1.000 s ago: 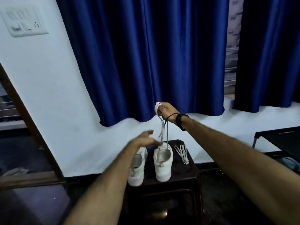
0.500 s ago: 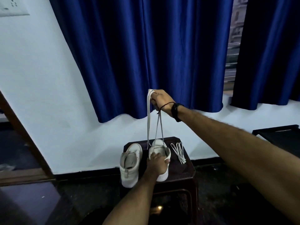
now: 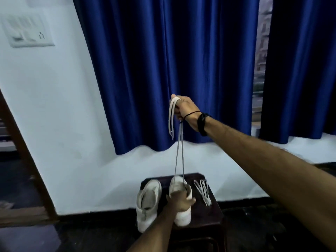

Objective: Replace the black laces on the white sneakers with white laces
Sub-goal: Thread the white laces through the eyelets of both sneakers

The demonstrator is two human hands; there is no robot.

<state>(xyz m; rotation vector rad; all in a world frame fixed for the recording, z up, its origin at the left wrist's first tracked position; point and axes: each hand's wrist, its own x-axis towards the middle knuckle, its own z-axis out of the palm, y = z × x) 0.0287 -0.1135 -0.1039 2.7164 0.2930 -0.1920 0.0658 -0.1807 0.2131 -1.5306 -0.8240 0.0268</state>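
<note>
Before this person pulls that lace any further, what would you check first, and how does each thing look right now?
1. Left hand steadies the right sneaker from behind: ok.
2. Right hand has a firm grip on the lace, loops wrapped over its fingers: ok.
3. Two strands run taut from the hand down into the shoe: ok.
4. Lace seated evenly through the eyelets: cannot tell, too blurred.
5. Spare white lace lies clear on the stool: ok.
6. Left sneaker sits apart from the pull: ok.
</note>
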